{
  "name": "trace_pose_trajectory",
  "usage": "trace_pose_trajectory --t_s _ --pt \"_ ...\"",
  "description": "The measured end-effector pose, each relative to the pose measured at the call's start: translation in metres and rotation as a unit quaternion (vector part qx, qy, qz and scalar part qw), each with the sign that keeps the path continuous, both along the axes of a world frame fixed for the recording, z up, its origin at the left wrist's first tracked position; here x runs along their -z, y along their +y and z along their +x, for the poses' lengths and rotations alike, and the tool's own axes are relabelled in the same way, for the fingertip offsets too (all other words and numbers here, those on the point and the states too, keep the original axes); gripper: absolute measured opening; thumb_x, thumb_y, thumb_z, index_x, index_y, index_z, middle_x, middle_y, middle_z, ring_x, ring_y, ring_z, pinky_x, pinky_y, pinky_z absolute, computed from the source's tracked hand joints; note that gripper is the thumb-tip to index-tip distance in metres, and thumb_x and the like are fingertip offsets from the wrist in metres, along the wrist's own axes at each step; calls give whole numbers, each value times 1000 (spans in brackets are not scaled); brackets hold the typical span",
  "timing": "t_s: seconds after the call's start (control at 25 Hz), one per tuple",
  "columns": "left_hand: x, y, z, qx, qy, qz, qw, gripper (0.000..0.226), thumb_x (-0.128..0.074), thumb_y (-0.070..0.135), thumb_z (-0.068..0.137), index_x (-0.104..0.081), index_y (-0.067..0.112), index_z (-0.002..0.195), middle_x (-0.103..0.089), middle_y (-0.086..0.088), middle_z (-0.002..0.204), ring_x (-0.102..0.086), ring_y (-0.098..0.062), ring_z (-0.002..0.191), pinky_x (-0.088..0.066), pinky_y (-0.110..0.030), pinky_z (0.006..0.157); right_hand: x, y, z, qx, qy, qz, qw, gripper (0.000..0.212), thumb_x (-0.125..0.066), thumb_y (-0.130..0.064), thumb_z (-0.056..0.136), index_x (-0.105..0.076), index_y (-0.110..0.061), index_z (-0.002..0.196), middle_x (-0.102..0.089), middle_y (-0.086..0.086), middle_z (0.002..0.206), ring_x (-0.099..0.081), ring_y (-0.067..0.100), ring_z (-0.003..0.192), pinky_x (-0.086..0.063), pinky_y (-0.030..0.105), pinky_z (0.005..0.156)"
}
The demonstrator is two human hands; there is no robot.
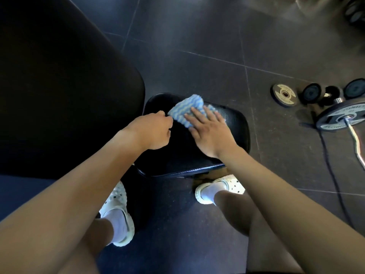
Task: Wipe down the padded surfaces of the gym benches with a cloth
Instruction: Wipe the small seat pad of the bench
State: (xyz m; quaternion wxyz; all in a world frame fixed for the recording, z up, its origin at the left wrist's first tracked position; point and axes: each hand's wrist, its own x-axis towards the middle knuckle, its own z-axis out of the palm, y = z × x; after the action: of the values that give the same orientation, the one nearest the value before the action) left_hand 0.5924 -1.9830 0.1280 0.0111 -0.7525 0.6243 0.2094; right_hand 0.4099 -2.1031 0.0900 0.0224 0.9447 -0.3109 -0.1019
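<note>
Dark tiled gym floor [197,46] w/ pale grout lines; loose weight plates [284,94] and a loaded curl bar [343,119] sit off to the right, well apart from the work. In the middle is a small black padded seat [227,123], w/ a much bigger black pad [59,86] just beside it on the left. The blue-and-white striped cloth [186,109] lies folded on the far part of the seat, near its back edge. Right hand [209,133] is flat on it, fingers spread, palm pressing the cloth's near end down. Left hand [154,133] is curled, fingertips pressed together at the cloth's left corner; looks like a pinch on that corner, but the contact itself is hard to make out. Cloth's long axis runs diagonally, from near-left by the left hand to far-right, far end pointing at the seat's back-right edge. Risks, as I judge them: cloth is bunched into a thick wad, so a stroke may only touch a narrow strip and miss the seat's edges and near half; w/ 1 hand pinning and 1 tugging it could unfold or slide off the back edge; the person's 2 feet [219,187] are tucked close under the seat, so leaning in could cost balance.
</note>
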Motion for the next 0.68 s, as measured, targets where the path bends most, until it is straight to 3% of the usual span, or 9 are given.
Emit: trace_pose_trajectory --t_s 0.12,0.24,0.36,0.44,0.56,0.68 --pt "0 3 4 -6 -9 -3 1000 32 -44 31 101 -55 18 127 -51 -8 123 -60 -32 106 -50 -41 82 4 19 21 74 -21 -10 997 55 -18 -47 106 -22 -35 160 -14 -7 169 -4 32 156 -3 53 124" --pt "-1 -2 4 -14 -11 8 1000 29 -44 29 102 -57 17 124 -51 -9 120 -58 -30 98 -45 -39 75 9 68 9 -60 -20 29 998 54 -23 -47 106 -26 -34 159 -18 -6 168 -8 34 156 -4 53 125" --pt "1 -6 0 -8 -4 7 1000 28 -44 28 101 -58 17 123 -50 -7 119 -57 -28 94 -44 -39 74 1 54 -15 -146 -7 46 988 52 -25 -48 105 -32 -39 156 -26 -9 166 -18 28 155 -11 48 126" --pt "1 -7 -3 -1 8 -7 1000 29 -45 28 100 -57 18 124 -50 -8 121 -59 -31 98 -49 -42 80 -4 13 -21 -84 0 -3 996 56 -19 -50 102 -31 -39 156 -26 -8 166 -21 28 154 -13 46 125" --pt "1 -12 -10 14 43 -18 999 31 -45 32 101 -55 21 128 -48 -4 126 -57 -29 105 -51 -44 88 -8 -23 -19 103 -14 -32 994 55 -18 -47 105 -27 -36 158 -20 -7 168 -13 30 155 -11 49 124" --pt "2 -21 -23 28 40 -40 998 32 -47 32 101 -56 21 129 -48 -5 128 -55 -29 113 -49 -42 90 -4 9 -12 94 -18 -36 995 56 -19 -46 106 -25 -30 160 -17 -3 169 -9 35 155 -7 53 124"
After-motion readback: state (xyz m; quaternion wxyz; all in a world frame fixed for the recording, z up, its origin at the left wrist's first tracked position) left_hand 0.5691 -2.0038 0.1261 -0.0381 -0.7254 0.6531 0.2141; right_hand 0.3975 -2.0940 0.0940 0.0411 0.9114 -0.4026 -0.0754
